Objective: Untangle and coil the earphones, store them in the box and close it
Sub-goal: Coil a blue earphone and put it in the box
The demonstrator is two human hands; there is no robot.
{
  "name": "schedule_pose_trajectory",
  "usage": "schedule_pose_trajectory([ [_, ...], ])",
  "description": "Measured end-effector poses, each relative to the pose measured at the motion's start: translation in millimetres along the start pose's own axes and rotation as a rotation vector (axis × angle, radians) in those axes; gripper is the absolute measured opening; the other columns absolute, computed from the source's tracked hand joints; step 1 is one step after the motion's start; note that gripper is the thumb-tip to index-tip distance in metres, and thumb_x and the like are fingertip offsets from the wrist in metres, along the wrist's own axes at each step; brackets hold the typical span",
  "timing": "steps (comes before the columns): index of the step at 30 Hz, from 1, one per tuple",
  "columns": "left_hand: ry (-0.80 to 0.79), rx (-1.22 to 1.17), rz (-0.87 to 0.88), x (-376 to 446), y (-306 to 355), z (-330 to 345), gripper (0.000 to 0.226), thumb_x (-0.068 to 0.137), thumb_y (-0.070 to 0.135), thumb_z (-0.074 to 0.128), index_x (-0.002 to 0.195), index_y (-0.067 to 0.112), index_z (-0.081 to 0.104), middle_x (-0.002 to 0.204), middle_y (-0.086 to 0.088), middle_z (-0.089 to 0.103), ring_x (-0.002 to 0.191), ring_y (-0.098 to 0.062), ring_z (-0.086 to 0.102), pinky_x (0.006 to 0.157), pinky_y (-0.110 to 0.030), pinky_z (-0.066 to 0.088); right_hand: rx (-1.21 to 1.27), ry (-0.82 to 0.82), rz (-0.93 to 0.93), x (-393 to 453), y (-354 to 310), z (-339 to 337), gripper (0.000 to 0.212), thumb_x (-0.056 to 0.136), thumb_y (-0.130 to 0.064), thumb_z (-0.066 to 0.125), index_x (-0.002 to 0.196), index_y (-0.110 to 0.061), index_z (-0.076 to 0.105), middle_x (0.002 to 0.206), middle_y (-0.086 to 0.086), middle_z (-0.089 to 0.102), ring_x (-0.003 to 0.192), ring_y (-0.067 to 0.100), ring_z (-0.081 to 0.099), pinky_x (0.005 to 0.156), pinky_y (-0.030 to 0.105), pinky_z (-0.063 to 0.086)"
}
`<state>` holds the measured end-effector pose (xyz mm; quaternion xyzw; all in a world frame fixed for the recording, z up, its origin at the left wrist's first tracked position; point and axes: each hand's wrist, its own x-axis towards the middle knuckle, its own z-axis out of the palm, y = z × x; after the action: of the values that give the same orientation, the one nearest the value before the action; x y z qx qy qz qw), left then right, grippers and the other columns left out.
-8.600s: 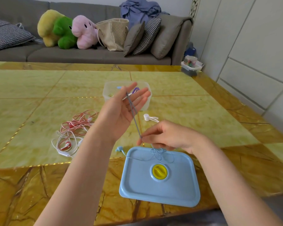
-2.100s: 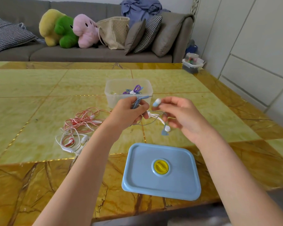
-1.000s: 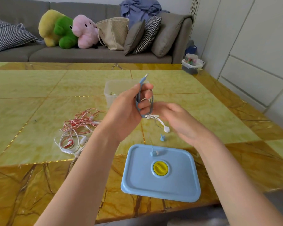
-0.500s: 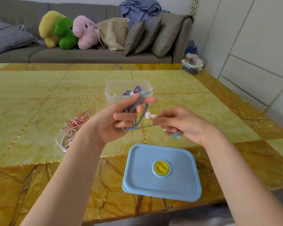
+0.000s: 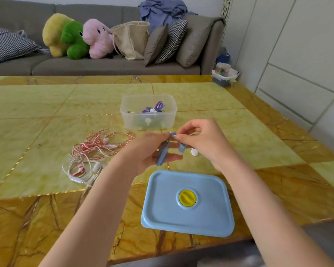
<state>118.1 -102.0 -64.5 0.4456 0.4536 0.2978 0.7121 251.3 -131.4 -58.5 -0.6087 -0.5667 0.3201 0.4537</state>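
My left hand [image 5: 150,151] holds a coil of blue earphone cable [image 5: 163,154] wound around its fingers, above the table's middle. My right hand [image 5: 199,140] pinches the free end of that blue cable at the top of the coil. Behind the hands stands the clear plastic box [image 5: 169,116], open, with purple and other coiled earphones inside. Its blue lid [image 5: 204,212] with a yellow knob lies flat near the table's front edge. A tangled heap of red and white earphones [image 5: 96,153] lies to the left.
A small white piece [image 5: 194,152] lies on the yellow marble table [image 5: 46,112] just under my right hand. Beyond the table is a grey sofa with plush toys, a bag and cushions. A small container stands on the floor at the far right.
Both hands have dropped lower and come together. The blue cable, looped loosely half a second ago, is now bundled tight on my left fingers, with my right hand at its end.
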Motion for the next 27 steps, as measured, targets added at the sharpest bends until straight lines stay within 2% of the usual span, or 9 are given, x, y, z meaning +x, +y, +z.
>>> schedule_pose_trajectory([
  [4,-0.003,-0.158,0.1,3.2,-2.4,8.3,0.024,0.1,0.017,0.041,0.097,0.008,0.062,0.072,-0.006,0.067,0.056,-0.014,0.066,0.08,-0.036,0.053,0.024,0.033,0.016,-0.7,0.3,7.5,0.021,0.077,-0.002,0.069,0.065,-0.018,0.062,0.068,-0.002,0.061,0.059,0.011,0.057,0.039,0.006,0.032],
  [7,-0.025,-0.162,0.146,3.6,-3.9,10.0,0.025,0.1,0.018,0.04,0.095,0.009,0.063,0.084,-0.006,0.068,0.063,-0.014,0.067,0.084,-0.037,0.051,0.094,-0.002,0.05,-1.8,-2.0,6.8,0.017,0.078,-0.003,0.069,0.068,-0.017,0.066,0.067,-0.002,0.066,0.055,0.003,0.059,0.045,0.008,0.038],
  [13,-0.038,-0.36,0.173,4.1,3.4,1.4,0.028,0.101,0.019,0.034,0.086,0.009,0.057,0.084,-0.006,0.062,0.075,-0.019,0.065,0.068,-0.032,0.058,0.218,-0.056,0.01,-5.0,-11.4,-9.8,0.005,0.083,-0.005,0.066,0.083,-0.006,0.071,0.074,0.003,0.071,0.067,0.003,0.066,0.067,0.013,0.051],
  [17,-0.132,-0.329,0.155,0.8,7.6,1.3,0.029,0.102,0.019,0.032,0.082,0.01,0.052,0.068,-0.001,0.061,0.058,-0.012,0.06,0.057,-0.022,0.054,0.301,-0.004,-0.041,-8.9,-17.0,-10.0,0.009,0.086,-0.007,0.062,0.081,-0.011,0.069,0.07,0.006,0.073,0.07,0.011,0.069,0.068,0.025,0.055],
  [20,-0.162,-0.384,0.163,1.2,8.1,1.7,0.031,0.102,0.019,0.03,0.08,0.01,0.05,0.064,0.001,0.063,0.06,-0.011,0.063,0.075,-0.028,0.05,0.197,0.087,-0.102,-7.2,-15.8,-6.7,0.01,0.086,-0.01,0.064,0.078,-0.015,0.068,0.069,0.003,0.073,0.07,0.015,0.07,0.066,0.026,0.054],
  [22,-0.153,-0.434,0.179,1.6,8.6,-0.8,0.031,0.102,0.018,0.03,0.078,0.011,0.049,0.059,0.003,0.06,0.06,-0.011,0.063,0.079,-0.029,0.05,0.13,0.169,-0.139,-4.6,-14.1,-7.9,0.01,0.085,-0.013,0.064,0.077,-0.018,0.067,0.066,0.002,0.072,0.074,0.028,0.069,0.068,0.037,0.055],
  [23,-0.146,-0.445,0.186,1.9,9.0,-2.6,0.032,0.102,0.019,0.03,0.077,0.012,0.049,0.055,0.004,0.056,0.058,-0.011,0.063,0.076,-0.027,0.052,0.126,0.202,-0.143,-3.3,-13.4,-9.8,0.01,0.086,-0.014,0.064,0.077,-0.019,0.067,0.065,0.001,0.072,0.074,0.03,0.068,0.068,0.039,0.055],
  [25,-0.155,-0.443,0.175,1.2,10.1,-5.4,0.031,0.101,0.02,0.03,0.076,0.013,0.047,0.049,0.007,0.046,0.05,-0.008,0.058,0.058,-0.02,0.053,0.156,0.226,-0.135,-1.5,-11.5,-12.8,0.011,0.086,-0.012,0.063,0.078,-0.019,0.068,0.07,0.001,0.072,0.073,0.019,0.069,0.065,0.03,0.054],
  [27,-0.213,-0.369,0.122,-1.8,11.7,-7.2,0.029,0.1,0.021,0.031,0.075,0.013,0.046,0.046,0.01,0.036,0.038,-0.003,0.043,0.042,-0.014,0.04,0.164,0.135,-0.107,-0.6,-9.6,-14.3,0.012,0.086,-0.011,0.062,0.084,-0.02,0.069,0.084,0.002,0.072,0.077,0.009,0.065,0.064,0.022,0.05],
])
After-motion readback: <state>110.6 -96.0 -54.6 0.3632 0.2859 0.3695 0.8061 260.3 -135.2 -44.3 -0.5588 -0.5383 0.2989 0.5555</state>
